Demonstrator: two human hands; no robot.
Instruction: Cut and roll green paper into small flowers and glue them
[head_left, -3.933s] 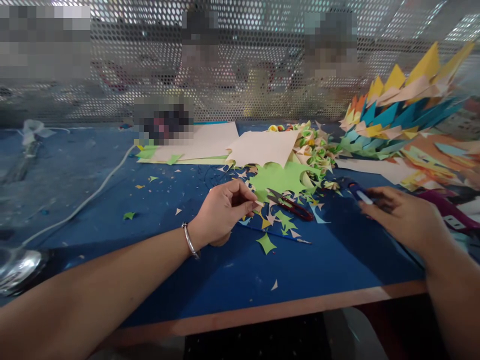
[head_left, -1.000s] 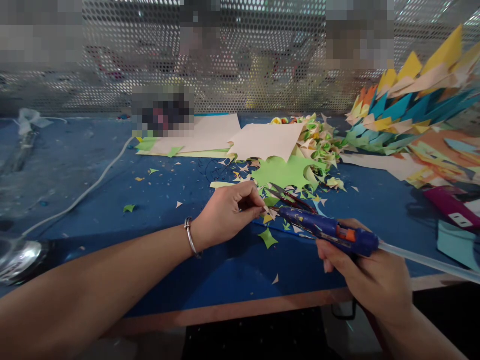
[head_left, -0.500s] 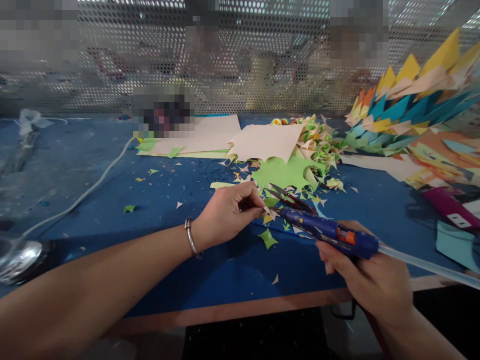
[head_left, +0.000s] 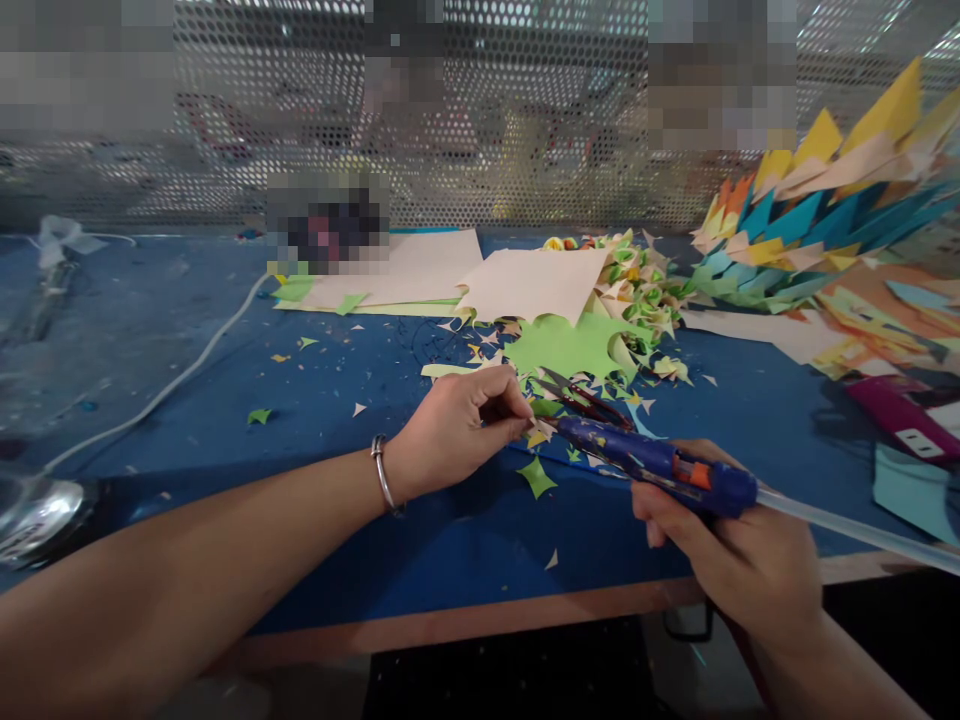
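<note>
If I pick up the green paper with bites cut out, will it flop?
Probably a bit: the green paper looks like a thin sheet. It might crumple where the cuts leave points. The pale sheet overlapping its back edge could slide too.

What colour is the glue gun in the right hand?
The glue gun is dark blue with an orange part, seen best in the head view.

A paper-craft workspace: the blue-topped desk [head_left: 465, 570] bears small green and pink paper scraps [head_left: 537, 478], dark-red-handled metal scissors [head_left: 596, 406] and a dark-blue plastic glue gun [head_left: 619, 446], backed by a grey perforated metal screen [head_left: 495, 195].
</note>
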